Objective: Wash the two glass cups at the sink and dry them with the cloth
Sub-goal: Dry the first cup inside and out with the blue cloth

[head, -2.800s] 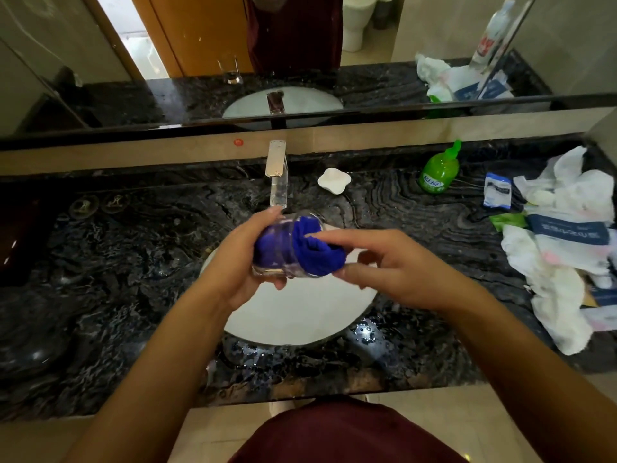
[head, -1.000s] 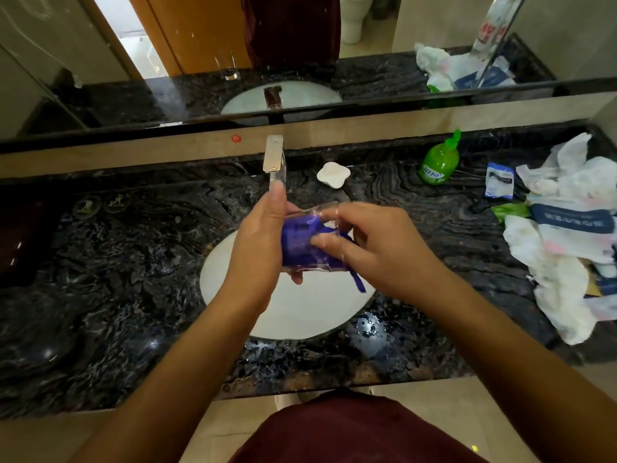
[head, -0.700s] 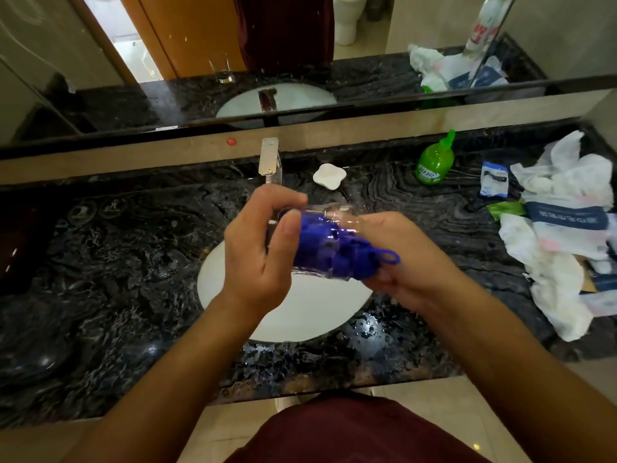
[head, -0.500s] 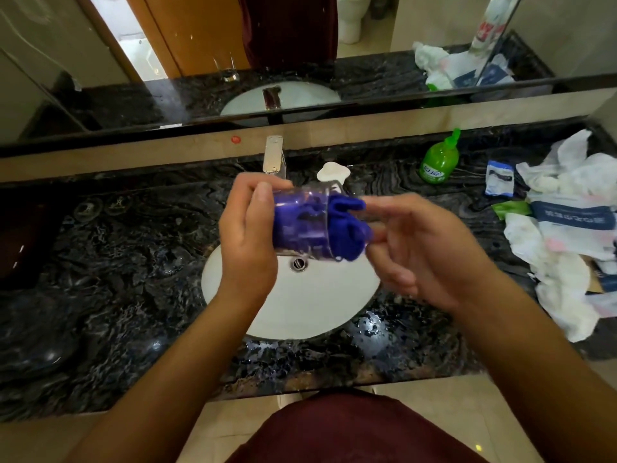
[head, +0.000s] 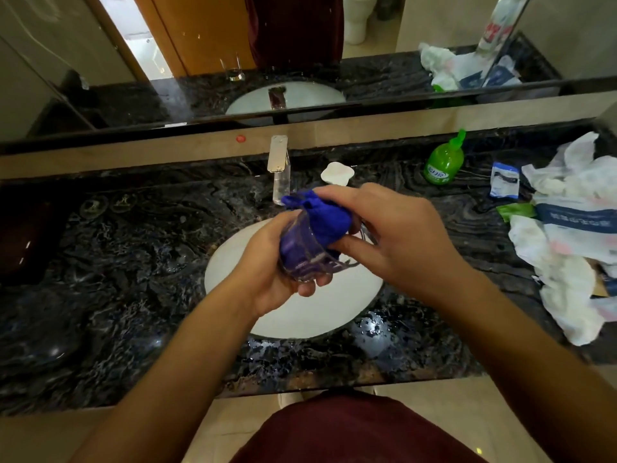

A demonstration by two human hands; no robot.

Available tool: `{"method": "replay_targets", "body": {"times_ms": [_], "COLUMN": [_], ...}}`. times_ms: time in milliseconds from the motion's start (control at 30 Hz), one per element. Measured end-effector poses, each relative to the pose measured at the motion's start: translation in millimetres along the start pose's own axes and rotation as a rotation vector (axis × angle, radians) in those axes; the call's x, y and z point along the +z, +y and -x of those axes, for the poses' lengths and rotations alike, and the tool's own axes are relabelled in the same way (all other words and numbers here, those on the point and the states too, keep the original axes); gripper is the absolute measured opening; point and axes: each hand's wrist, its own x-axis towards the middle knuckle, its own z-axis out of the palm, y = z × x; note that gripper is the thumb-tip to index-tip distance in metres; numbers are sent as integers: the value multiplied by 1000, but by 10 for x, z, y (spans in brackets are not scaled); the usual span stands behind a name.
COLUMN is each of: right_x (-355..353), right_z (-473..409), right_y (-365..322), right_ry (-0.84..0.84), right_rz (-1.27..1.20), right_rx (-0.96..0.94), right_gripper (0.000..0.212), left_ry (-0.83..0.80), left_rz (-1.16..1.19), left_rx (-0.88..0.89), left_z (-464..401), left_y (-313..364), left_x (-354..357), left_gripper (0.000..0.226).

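While the left hand (head: 267,275) cups a clear, smooth-walled glass cup (head: 305,253) from below, its fingers curled round the base and side, the cup sits tilted above the round white sink basin (head: 233,265). A soft, fuzzy deep-blue cloth (head: 322,218) is stuffed into the glass and bulges from its mouth in a rounded wad. The right hand (head: 397,235) closes on that wad, thumb and fingers pinching the fabric. Through the glass the cloth shows as a blurred purple-blue mass; the cup's rim is hard to trace, and much of the basin is hidden behind the hands. Around the basin spreads a glossy black veined stone countertop (head: 133,248), wet near the front edge. Behind stands a flat rectangular metal faucet (head: 278,162). Only in the mirror does a second clear glass (head: 233,68) appear, small and faint.
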Motion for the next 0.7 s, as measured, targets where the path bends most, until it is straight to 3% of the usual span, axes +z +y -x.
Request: {"method": "replay_targets", "body": {"times_ms": [100, 167, 300, 367, 567, 700], "right_x": [78, 94, -127, -210, -75, 17], "right_z": [-17, -18, -70, -66, -36, 15], "right_y": [-8, 5, -1, -40, -96, -97], "right_ry": [132, 120, -228, -315, -39, 9], "right_rz": [18, -12, -85, -26, 16, -52], "right_rx": [9, 32, 19, -16, 57, 195], "right_gripper": [33, 28, 42, 52, 33, 41], "left_ry": [-5, 21, 18, 2, 58, 59], "left_rz": [40, 16, -35, -41, -64, -111], "left_rx": [9, 17, -32, -72, 42, 114], "left_z": [-26, -31, -22, -27, -48, -42], "left_y": [-21, -20, -46, -58, -4, 33], "left_x": [4, -13, -20, -4, 62, 70], "left_gripper": [48, 46, 42, 40, 39, 41]}}
